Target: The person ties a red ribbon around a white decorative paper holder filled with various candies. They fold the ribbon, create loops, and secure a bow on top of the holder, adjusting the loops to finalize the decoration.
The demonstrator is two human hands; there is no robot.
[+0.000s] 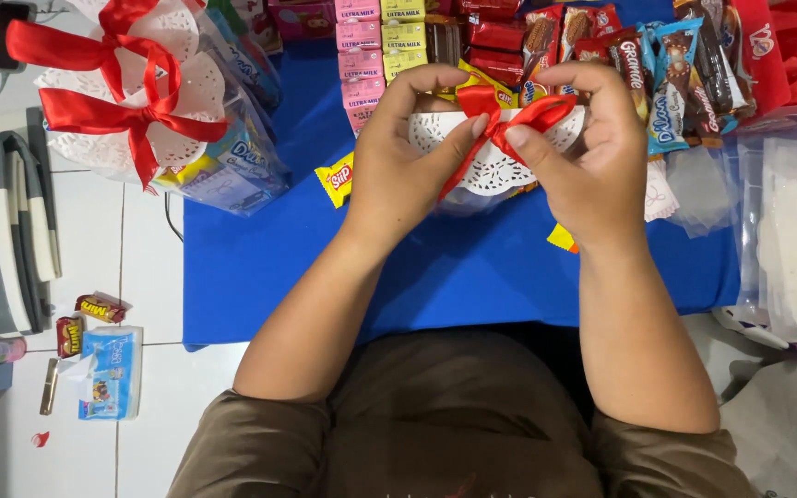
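Your left hand (408, 157) and right hand (583, 157) pinch a glossy red ribbon (500, 115) over a lacy white doily (491, 171); wrapped snacks (509, 37) crowd behind.

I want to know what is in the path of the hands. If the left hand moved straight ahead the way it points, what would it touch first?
The left hand points up the picture, away from the person. Just past the red ribbon it holds, it would probably meet the stacked small cartons first, though depth is unclear.

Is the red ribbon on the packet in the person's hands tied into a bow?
Partly: the ribbon shows two loops, pinched by both thumbs; a finished knot cannot be told.
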